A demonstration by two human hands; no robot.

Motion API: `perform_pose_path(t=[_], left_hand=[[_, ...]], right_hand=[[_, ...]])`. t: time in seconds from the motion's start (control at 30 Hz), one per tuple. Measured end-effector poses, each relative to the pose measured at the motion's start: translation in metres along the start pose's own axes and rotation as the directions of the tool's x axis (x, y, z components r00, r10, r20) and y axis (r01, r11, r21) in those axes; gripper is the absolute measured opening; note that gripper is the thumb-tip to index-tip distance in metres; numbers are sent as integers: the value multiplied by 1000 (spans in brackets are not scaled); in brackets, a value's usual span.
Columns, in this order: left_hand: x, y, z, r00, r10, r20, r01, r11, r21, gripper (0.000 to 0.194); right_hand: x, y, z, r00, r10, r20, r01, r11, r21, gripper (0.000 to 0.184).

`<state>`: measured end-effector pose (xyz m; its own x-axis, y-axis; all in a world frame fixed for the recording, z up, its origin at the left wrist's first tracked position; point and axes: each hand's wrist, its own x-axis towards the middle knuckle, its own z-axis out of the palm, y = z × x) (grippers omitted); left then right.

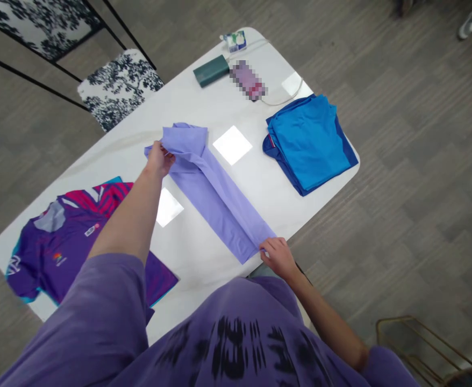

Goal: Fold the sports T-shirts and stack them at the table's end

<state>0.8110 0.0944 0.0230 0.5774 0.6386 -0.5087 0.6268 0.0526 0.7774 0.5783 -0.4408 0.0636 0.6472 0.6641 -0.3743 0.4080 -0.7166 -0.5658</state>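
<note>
A lavender shirt (223, 199) lies folded into a long strip, slanting across the middle of the white table (195, 242). At its far end, where the cloth is bunched and folded over, my left hand (162, 158) pinches the edge. My right hand (278, 257) grips the near corner of the strip at the table's front edge, fingers closed on the cloth. Beneath my left forearm lies a purple and pink sports jersey (70, 252), spread out and partly covered by the arm. To the right rests a stack of folded blue clothes (306, 142).
Towards the far end of the table are a dark green power bank (212, 71), a blurred phone (248, 80) with a white cable (286, 102), and a small carton (235, 41). A patterned chair (119, 83) stands at the far left side. A metal frame (413, 333) is at lower right.
</note>
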Motion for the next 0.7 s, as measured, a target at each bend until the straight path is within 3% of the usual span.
perform_pose_path(t=[0.1, 0.17, 0.23, 0.3, 0.43, 0.57, 0.7], left_hand=[[-23, -40, -35, 980, 0, -200, 34, 985, 167, 34], [-46, -59, -46, 958, 163, -237, -84, 946, 313, 35], [-77, -74, -45, 931, 345, -116, -266, 861, 433, 43], [-114, -88, -33, 891, 442, 104, -429, 744, 512, 48], [-185, -119, 5, 778, 395, 488, -627, 532, 569, 61], [-221, -142, 23, 769, 342, 540, -637, 485, 599, 82], [-240, -146, 15, 790, 354, 500, -612, 497, 615, 89]], right_hand=[[5, -16, 38, 991, -9, 133, 17, 998, -61, 21], [10, -23, 54, 986, 8, 168, 8, 995, -97, 21], [18, -27, 59, 990, 29, 141, -12, 993, -120, 24], [27, -30, 57, 997, 50, 64, -41, 990, -137, 34], [50, -31, 52, 995, 88, -50, -97, 976, -196, 57], [62, -33, 54, 993, 115, -21, -117, 954, -275, 65], [63, -40, 47, 993, 101, 54, -76, 935, -348, 66]])
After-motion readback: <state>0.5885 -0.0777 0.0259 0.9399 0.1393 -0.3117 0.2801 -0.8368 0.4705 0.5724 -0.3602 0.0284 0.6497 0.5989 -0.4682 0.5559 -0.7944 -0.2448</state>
